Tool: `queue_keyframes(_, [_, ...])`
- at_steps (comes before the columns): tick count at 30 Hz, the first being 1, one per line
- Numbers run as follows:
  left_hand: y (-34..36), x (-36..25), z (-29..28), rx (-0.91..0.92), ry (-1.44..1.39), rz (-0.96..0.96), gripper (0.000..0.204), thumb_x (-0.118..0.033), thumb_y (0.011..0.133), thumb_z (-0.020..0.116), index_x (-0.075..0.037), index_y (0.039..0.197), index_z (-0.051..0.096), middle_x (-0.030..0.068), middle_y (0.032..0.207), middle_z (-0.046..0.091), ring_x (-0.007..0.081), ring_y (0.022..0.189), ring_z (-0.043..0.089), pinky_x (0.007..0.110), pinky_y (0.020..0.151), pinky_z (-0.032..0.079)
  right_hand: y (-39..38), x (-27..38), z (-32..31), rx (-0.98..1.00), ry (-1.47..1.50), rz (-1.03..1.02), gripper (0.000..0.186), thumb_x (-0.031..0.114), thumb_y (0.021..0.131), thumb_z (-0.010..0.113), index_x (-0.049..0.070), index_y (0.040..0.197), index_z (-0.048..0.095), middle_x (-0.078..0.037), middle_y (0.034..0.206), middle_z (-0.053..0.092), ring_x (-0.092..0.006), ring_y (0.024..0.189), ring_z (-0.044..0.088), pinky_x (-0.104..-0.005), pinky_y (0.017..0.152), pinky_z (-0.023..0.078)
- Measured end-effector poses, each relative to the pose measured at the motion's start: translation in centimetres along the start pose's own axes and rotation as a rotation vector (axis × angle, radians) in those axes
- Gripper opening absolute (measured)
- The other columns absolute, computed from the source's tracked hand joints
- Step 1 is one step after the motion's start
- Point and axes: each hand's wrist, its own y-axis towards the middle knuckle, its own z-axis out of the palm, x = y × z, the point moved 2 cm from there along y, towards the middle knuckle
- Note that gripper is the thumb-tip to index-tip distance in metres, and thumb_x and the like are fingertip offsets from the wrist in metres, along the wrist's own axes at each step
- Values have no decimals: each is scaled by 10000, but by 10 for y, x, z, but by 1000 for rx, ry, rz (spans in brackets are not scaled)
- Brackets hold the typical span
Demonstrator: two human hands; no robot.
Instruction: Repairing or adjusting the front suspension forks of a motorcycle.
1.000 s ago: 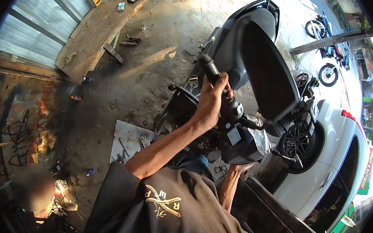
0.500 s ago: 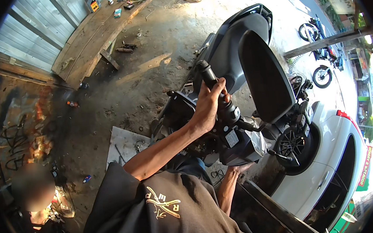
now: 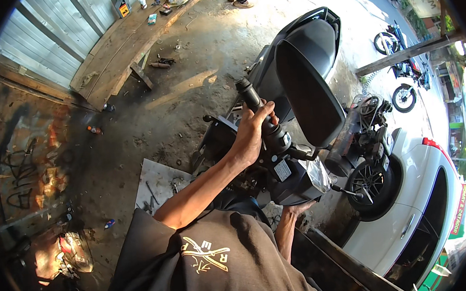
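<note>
Left hand (image 3: 251,133) is wrapped round the black handlebar grip (image 3: 249,95) of a scooter (image 3: 271,77) in the middle of the view, just beside the mirror (image 3: 310,93). Right hand (image 3: 298,208) sits against the lower edge of the dark handlebar cover (image 3: 291,187), fingers mostly out of sight, so honestly can't tell if it's gripping. Mirror blocks part of the seat (image 3: 317,35), and the small stuff (image 3: 165,12) on the desk (image 3: 111,60) is too tiny to make out.

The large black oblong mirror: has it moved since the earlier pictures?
Yes. The large black oblong mirror has shifted left in the view, away from the parked white car.
</note>
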Motion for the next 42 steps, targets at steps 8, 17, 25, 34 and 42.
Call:
queue_keyframes(8, [-25,5,-24,121,306,38,490,-300,916,644,-65,1221,341,31,839,527,97,819,525,263,739,446,-23,-12,-11,-21,-46,49,758,656,828,494,149,1392,490,-102,1429,487,-343,1304,449,-546,1105,338])
queue_keyframes(17, [-7,0,-30,159,222,-177,676,-317,916,674,-17,1318,221,95,938,546,143,951,547,351,838,483,-46,-24,-20,-39,-54,67,758,651,823,502,150,1391,491,-102,1427,489,-342,1304,449,-548,1104,340])
queue_keyframes(25, [35,-4,-15,290,322,-268,848,-360,902,681,70,1360,112,166,1118,518,180,1012,567,347,892,499,-48,-25,-12,-46,-54,56,757,647,818,508,150,1389,492,-101,1426,490,-342,1304,449,-549,1103,342])
queue_keyframes(34, [60,28,1,312,368,-324,787,-377,879,696,51,1286,177,145,1082,539,165,992,570,321,833,519,-47,-22,-9,-98,-4,32,757,642,812,516,150,1388,493,-101,1424,492,-342,1303,449,-550,1102,344])
queue_keyframes(42, [105,24,-23,269,136,-415,389,-233,890,696,-29,1091,433,96,1002,558,178,931,622,343,679,586,-57,-24,-22,-156,68,-3,757,638,808,522,151,1386,493,-100,1422,494,-341,1303,450,-551,1101,346])
